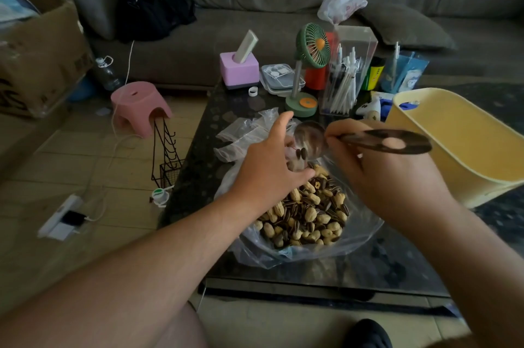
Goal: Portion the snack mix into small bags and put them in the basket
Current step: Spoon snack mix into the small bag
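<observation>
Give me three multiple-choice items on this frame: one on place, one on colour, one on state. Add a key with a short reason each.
1. Where does the basket stand relative to the big bag of snack mix?
A. To its right on the table
B. On the sofa
C. On the floor by the stool

2. What colour is the small desk fan?
A. Pink
B. Green
C. Blue

3. What is the right hand doing?
A. Resting flat on the table
B. Holding a metal spoon
C. Lifting the basket

Key:
1 A: the yellow basket sits on the dark table at the right edge of the head view.
2 B: its grille and base are green, with an orange hub.
3 B: its fingers pinch the handle of the spoon, whose bowl carries a few seeds near the left hand.
</observation>
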{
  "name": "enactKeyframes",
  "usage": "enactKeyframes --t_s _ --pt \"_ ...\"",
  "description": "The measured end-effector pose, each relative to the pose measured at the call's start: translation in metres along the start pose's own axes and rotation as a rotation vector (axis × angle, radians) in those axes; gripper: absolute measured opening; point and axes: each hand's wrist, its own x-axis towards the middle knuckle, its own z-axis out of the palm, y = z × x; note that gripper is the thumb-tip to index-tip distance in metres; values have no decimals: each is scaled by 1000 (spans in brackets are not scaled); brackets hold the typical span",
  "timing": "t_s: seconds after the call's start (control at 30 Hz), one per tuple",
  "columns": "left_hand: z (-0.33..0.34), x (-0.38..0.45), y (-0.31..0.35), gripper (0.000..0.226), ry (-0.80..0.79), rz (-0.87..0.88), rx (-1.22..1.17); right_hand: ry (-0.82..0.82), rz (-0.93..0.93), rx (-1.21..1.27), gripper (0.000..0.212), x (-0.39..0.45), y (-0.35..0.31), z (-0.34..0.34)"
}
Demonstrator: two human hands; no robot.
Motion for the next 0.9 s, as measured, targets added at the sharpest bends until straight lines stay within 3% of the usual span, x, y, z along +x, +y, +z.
enactKeyframes --t_s 0.17,0.37,0.57,0.73,0.9 --pt "0 0 -6 108 -22 16 -20 13 67 7 21 1 1 -4" --pt "-7 0 -13 91 -116 135 46 -171 183 -2 27 -1 14 -9" --pt "-17 5 -24 30 -181 144 151 -540 335 -75 29 -2 22 -12" --pt "-31 6 -24 28 -265 117 59 -642 372 -62 29 -4 15 -7" --pt "-45 7 -26 25 -418 62 54 -640 411 66 28 -8 11 3"
